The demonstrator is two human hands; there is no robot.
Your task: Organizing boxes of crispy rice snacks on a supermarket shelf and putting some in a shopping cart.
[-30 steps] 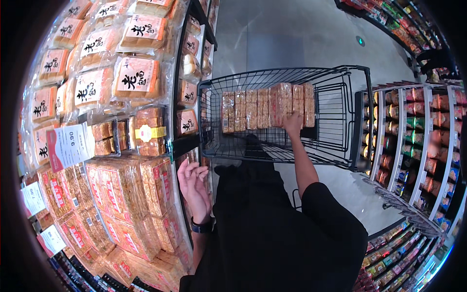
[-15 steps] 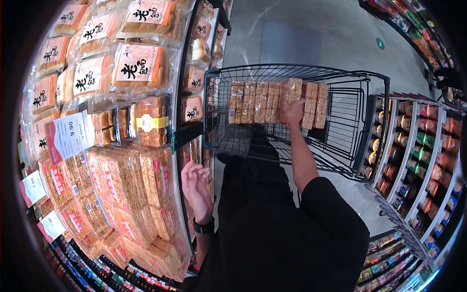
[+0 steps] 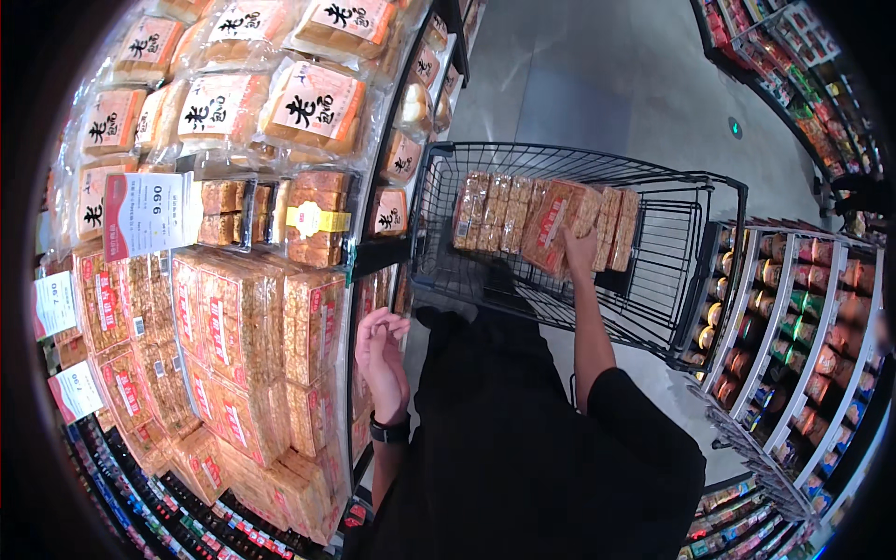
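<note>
My right hand (image 3: pixel 581 248) grips a flat, clear-wrapped pack of sachima-like pastry (image 3: pixel 551 219) with a red label, tilted so that its broad face shows. It is inside the black wire shopping cart (image 3: pixel 667 201), among a row of similar packs (image 3: pixel 493 213) standing on edge. The thumb and fingers are around the pack's near right edge; some fingertips are hidden. My left hand (image 3: pixel 381 359), with a dark band on its wrist, hovers beside the shelf with loosely bent fingers and nothing in it. Nearest to it are stacked pastry packs (image 3: pixel 313 364) on the shelf.
Wrapped bread loaves (image 3: pixel 313 107) fill the upper left shelf, with price cards (image 3: pixel 154 215) jutting out below them. A black shelf post (image 3: pixel 381 254) stands close to the cart's left end. Shelves of packaged goods (image 3: pixel 803 317) line the right. Grey floor (image 3: pixel 597 93) lies beyond the cart.
My right hand has tipped the held pack, so its labelled face now shows. The view has shifted, and the shelf and cart appear further right and slightly lower. My left hand stays raised.
</note>
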